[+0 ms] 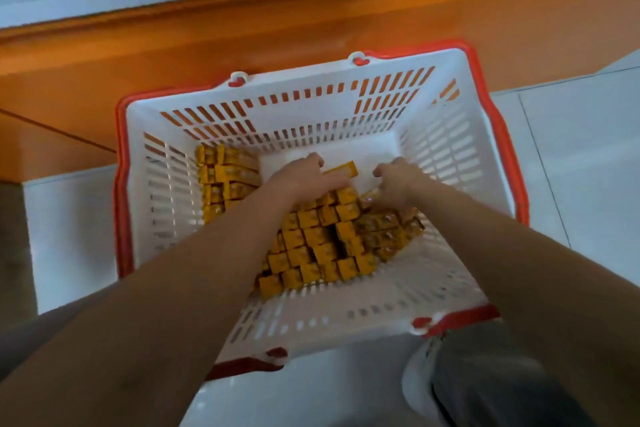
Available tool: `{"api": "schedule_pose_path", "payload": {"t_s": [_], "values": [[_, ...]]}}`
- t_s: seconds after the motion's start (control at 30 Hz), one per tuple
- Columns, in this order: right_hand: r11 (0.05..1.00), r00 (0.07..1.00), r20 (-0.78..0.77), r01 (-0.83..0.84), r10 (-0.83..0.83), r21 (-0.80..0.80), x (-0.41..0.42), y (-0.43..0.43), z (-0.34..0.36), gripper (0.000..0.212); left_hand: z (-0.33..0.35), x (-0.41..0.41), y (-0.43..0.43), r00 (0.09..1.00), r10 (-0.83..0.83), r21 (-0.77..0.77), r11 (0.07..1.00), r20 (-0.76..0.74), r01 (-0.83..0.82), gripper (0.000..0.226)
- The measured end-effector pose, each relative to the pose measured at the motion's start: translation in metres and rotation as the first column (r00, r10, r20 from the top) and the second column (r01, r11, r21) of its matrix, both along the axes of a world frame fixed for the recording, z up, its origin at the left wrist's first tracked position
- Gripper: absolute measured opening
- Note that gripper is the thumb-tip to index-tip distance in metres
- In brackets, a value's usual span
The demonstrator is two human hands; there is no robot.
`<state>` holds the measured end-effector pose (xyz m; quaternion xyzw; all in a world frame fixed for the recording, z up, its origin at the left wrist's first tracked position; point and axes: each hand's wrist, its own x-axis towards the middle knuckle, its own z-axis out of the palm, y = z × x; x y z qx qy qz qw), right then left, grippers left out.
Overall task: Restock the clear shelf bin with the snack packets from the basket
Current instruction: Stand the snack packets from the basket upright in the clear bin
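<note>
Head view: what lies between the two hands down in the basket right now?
In the head view, one loose yellow packet lies on the white basket floor between the left hand and right hand; the rest of that gap is bare floor.

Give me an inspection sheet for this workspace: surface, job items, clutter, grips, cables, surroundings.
Surface: pale tiled floor, with the basket on it.
Job's things: white basket with a red rim; yellow snack packets piled in its near and left parts; clear shelf bin not in view.
Clutter: nothing seen.
Grips: left hand and right hand both inside the basket, fingers curled at the pile; unclear whether either holds a packet.
Cables: nothing seen.
Surroundings: orange ledge beyond the basket; grey trouser leg at lower right.
</note>
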<state>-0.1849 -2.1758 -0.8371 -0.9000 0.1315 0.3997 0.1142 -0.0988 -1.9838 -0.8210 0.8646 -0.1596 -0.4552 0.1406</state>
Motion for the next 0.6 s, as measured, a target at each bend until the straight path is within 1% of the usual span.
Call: {"api": "schedule_pose_path", "payload": {"t_s": [0.07,0.13,0.2,0.23,0.3,0.37,0.47,0.53,0.6], "values": [[0.998,0.997,-0.033,-0.063,0.063,0.000,0.001,0.000,0.002,0.075,-0.004,0.003,-0.006,0.996,-0.027,0.025,0.999,-0.085,0.030,0.128],[0.994,0.988,-0.102,-0.112,0.112,0.004,0.004,0.000,0.006,0.066,-0.004,0.003,-0.011,0.994,-0.052,0.020,0.998,-0.094,0.054,0.148],[0.993,0.982,-0.149,-0.115,0.117,0.021,0.007,0.002,0.012,0.056,-0.004,-0.001,-0.016,0.993,-0.094,0.024,0.995,-0.075,0.096,0.152],[0.994,0.982,-0.155,-0.108,0.111,0.026,0.009,0.002,0.014,0.052,-0.005,-0.004,-0.018,0.992,-0.112,0.029,0.993,-0.063,0.114,0.147],[0.996,0.986,-0.142,-0.091,0.093,0.021,0.009,0.003,0.016,0.046,-0.009,-0.008,-0.020,0.995,-0.100,0.026,0.995,-0.028,0.101,0.122],[0.998,0.989,-0.139,-0.048,0.053,0.036,0.006,0.003,0.017,0.049,-0.014,-0.008,-0.018,1.000,-0.019,-0.015,1.000,0.023,0.019,0.094],[0.992,0.983,-0.174,0.083,-0.065,0.099,-0.002,0.003,0.016,0.052,-0.019,-0.002,-0.010,0.995,0.068,-0.112,0.992,0.067,-0.061,0.063],[0.967,0.965,-0.209,0.192,-0.156,0.167,-0.007,0.002,0.014,0.045,-0.022,0.001,-0.007,0.995,0.071,-0.139,0.988,0.072,-0.060,0.059],[0.928,0.934,-0.264,0.302,-0.242,0.219,-0.010,0.003,0.014,0.040,-0.022,0.003,-0.007,0.994,0.087,-0.149,0.986,0.065,-0.076,0.064]]}}
